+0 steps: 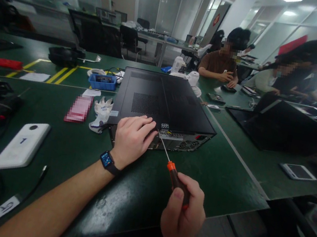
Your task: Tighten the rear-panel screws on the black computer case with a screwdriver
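Observation:
A black computer case (180, 102) lies flat on the green table (219, 190), its rear side with ports and a round fan grille facing me. My left hand (133, 140), with a smartwatch on the wrist, rests on the case's near top edge, fingers bent together; what its fingertips pinch, if anything, is too small to tell. In my right hand (185, 209) is a screwdriver (176, 181) with a black and orange handle. Its shaft points up and to the left, the tip at the case's rear edge beside my left fingertips.
Left of the case are a white and grey glove (102, 114), a blue tray (102, 81), a pink packet (79, 108) and a white power bank (21, 145). A laptop (286, 124) and a phone (298, 172) lie right. A person (220, 64) sits across.

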{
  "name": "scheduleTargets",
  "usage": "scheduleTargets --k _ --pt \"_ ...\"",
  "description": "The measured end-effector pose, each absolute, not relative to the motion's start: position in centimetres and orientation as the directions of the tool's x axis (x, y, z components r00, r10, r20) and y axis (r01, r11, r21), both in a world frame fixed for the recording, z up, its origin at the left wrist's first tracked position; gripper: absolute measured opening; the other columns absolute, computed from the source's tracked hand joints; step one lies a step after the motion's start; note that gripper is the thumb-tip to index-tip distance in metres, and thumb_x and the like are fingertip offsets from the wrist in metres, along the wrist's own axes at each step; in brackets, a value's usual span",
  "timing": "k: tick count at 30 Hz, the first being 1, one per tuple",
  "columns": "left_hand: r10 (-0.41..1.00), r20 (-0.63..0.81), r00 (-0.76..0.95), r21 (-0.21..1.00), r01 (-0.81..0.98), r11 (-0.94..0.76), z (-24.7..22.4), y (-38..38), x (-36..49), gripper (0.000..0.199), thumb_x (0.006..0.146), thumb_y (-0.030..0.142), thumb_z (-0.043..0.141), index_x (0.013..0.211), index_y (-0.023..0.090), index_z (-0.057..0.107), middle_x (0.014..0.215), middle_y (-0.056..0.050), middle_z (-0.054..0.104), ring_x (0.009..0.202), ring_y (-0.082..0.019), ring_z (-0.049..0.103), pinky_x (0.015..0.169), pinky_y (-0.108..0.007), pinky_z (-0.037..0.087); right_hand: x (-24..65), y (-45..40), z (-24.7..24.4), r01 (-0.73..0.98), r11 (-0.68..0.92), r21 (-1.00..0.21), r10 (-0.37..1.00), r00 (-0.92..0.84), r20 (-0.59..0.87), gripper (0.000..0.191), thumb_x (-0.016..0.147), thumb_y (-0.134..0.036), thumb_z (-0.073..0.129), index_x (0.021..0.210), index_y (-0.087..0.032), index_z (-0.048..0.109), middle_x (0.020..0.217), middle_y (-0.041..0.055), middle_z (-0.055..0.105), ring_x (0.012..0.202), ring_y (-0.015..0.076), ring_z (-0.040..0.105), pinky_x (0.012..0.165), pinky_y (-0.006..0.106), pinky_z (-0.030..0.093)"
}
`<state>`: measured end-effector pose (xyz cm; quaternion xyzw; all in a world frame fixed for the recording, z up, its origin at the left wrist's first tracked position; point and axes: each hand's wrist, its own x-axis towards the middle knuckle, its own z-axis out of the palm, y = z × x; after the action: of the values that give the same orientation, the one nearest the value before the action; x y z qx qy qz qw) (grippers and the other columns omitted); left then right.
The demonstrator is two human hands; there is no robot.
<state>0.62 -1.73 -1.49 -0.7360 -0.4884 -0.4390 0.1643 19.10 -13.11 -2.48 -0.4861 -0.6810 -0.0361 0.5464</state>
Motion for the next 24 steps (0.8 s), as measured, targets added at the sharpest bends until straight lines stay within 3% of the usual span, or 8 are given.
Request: scheduleTargets --k 4,9,15,24 --pt "0.592 0.795 0.129 0.207 0.861 -0.465 -1.58 -1.73 0.57 0.019 0.098 0.03 0.066 0.115 0.026 0.071 0.121 -0.006 0.077 0.117 -0.026 0.07 0.097 -0.046 0.045 19.31 -12.94 -2.63 0.674 0.588 -0.447 0.577 0.038 0.816 0.03 0.094 -0.015 0.052 0.124 -0.018 0.057 0.101 0.0091 0.067 0.091 0.0231 0.069 0.076 0.04 0.061" --pt "0.591 0.797 0.122 0.21 0.862 -0.462 -1.64 -1.77 0.58 0.019 0.097 0.03 0.066 0.115 0.025 0.071 0.121 -0.006 0.077 0.118 -0.027 0.069 0.098 -0.047 0.045 19.57 -13.12 -3.26 0.723 0.52 -0.455 0.627 0.039 0.778 0.029 0.098 -0.014 0.048 0.125 -0.019 0.059 0.1 0.0082 0.071 0.083 0.02 0.072 0.072 0.035 0.061" --pt "0.594 0.794 0.129 0.199 0.868 -0.455 -1.41 -1.88 0.66 0.019 0.097 0.031 0.066 0.114 0.023 0.071 0.12 -0.006 0.077 0.116 -0.027 0.07 0.097 -0.046 0.045 19.28 -12.85 -2.73 0.699 0.537 -0.473 0.612 0.064 0.789 0.037 0.091 -0.019 0.06 0.128 -0.018 0.054 0.101 0.0083 0.067 0.083 0.0206 0.07 0.069 0.034 0.06" --pt "0.619 0.777 0.117 0.23 0.861 -0.452 -1.58 -1.84 0.61 0.02 0.097 0.031 0.066 0.116 0.025 0.071 0.123 -0.006 0.076 0.119 -0.027 0.069 0.1 -0.047 0.044 19.58 -12.92 -2.69 0.655 0.559 -0.508 0.636 0.054 0.77 0.029 0.096 -0.018 0.054 0.124 -0.019 0.059 0.1 0.0074 0.068 0.083 0.0204 0.07 0.071 0.035 0.058"
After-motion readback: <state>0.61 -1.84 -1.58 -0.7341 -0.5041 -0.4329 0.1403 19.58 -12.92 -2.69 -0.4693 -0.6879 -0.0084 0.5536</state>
